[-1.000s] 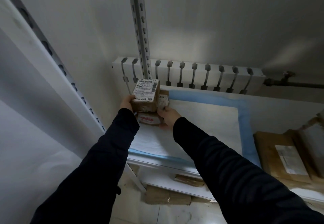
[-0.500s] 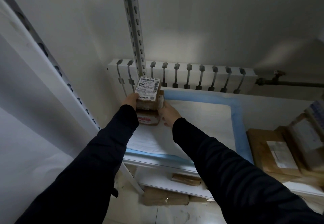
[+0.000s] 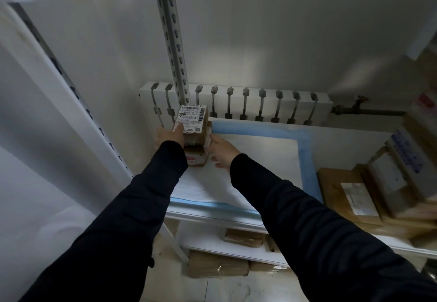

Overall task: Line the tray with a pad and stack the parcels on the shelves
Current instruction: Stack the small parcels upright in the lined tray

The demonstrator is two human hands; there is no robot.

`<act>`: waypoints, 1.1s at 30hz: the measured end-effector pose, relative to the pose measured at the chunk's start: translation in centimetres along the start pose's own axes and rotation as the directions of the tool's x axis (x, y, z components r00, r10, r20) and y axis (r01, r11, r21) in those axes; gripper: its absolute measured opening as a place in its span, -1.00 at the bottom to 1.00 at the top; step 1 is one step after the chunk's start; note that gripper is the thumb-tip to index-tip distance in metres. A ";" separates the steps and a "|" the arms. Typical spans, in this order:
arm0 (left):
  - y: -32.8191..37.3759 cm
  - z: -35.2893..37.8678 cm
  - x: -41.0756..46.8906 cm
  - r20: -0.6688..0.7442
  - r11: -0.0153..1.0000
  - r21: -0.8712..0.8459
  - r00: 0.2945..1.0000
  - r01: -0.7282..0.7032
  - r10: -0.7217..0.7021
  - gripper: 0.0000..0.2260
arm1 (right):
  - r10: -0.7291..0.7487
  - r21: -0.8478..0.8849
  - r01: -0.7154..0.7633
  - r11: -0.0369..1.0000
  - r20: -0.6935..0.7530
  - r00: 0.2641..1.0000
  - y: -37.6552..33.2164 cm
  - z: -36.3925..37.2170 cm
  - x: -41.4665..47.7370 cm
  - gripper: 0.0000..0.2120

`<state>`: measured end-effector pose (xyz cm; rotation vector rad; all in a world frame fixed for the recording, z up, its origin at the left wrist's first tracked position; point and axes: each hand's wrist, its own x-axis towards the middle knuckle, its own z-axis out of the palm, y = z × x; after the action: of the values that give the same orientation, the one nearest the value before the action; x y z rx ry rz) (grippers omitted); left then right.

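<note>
Shelf (image 3: 212,215): white, set against the wall, with a radiator (image 3: 236,103) behind its far edge and a slotted upright (image 3: 172,41) at the far-left corner.

Pad (image 3: 260,159): white with a blue border, lying flat over the left and middle of the shelf. Lining appears complete.

Larger parcels (image 3: 350,193): brown, labelled, crowded on the shelf's right end just beside the pad's border. More brown packets (image 3: 243,238) sit on the shelf below.

Stack (image 3: 195,145): small brown cartons piled in the pad's far-left corner, close against the upright.

Top parcel (image 3: 192,117): white barcode label facing up.

Left hand (image 3: 169,136): holds the top parcel, thumb laid on the label, fingers hidden round the left side.

Right hand (image 3: 223,151): fingers nearly straight, a fingertip touching the stack's right face, gripping nothing.

Handling, as judged: cartons look light and stiff, with taped faces likely somewhat slick. A narrow pile of this kind may tip or slide. Best taken by opposite side faces, low down, not by the label.

Clearance: the upright and radiator close off the back and left. Open pad lies to the right and front, which is the free path for withdrawing the hands. The front edge is unguarded, so nothing should be nudged that way.
</note>
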<state>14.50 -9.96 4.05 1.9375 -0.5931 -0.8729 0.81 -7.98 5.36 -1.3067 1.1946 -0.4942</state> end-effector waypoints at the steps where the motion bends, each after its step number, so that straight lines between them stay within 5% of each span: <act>1: 0.1 0.1 -0.5 -0.037 0.999 0.032 0.999 -0.027 0.029 -0.40 | -0.003 0.005 0.003 1.000 -0.042 0.999 0.1 -0.2 -0.1 -0.61; 5: 1.4 1.5 -4.1 -0.178 0.955 -0.052 0.943 -0.293 0.280 -0.58 | -0.011 0.103 0.034 0.994 -0.216 0.976 0.7 -1.7 -0.7 -0.79; 9: 2.0 4.5 -7.6 -0.086 0.898 -0.223 0.925 -0.380 0.370 -0.72 | -0.018 0.133 0.060 0.989 -0.295 0.955 1.5 -4.2 -2.0 -0.70; 16: 0.4 10.6 -13.4 0.285 0.960 -0.239 0.935 -0.146 0.213 -0.87 | -0.014 0.125 0.077 0.989 -0.442 0.897 4.5 -9.9 -6.2 -0.72; 21: -1.0 14.8 -18.5 0.565 0.994 -0.075 0.825 0.083 -0.026 -0.94 | 0.067 0.043 -0.052 0.998 -0.507 0.859 7.9 -15.1 -9.9 -0.70; 25: -2.7 17.9 -21.5 0.622 0.983 0.042 0.765 0.180 -0.167 -0.79 | 0.152 -0.012 -0.182 0.983 -0.504 0.850 10.2 -18.1 -12.2 -0.68; 28: -3.7 19.9 -23.0 0.592 0.984 0.088 0.787 0.154 -0.176 -0.91 | 0.150 -0.083 -0.218 0.972 -0.492 0.857 11.6 -19.2 -13.0 -0.63; 33: -5.5 21.7 -24.3 0.566 0.910 0.389 0.817 -0.144 -0.112 -0.69 | 0.210 -0.066 -0.271 0.960 -0.470 0.857 13.3 -19.6 -13.6 -0.34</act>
<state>-17.33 -2.10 -0.04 2.0167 -1.2440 -1.4407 -25.67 -2.06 1.89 -1.1553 1.7904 -0.5668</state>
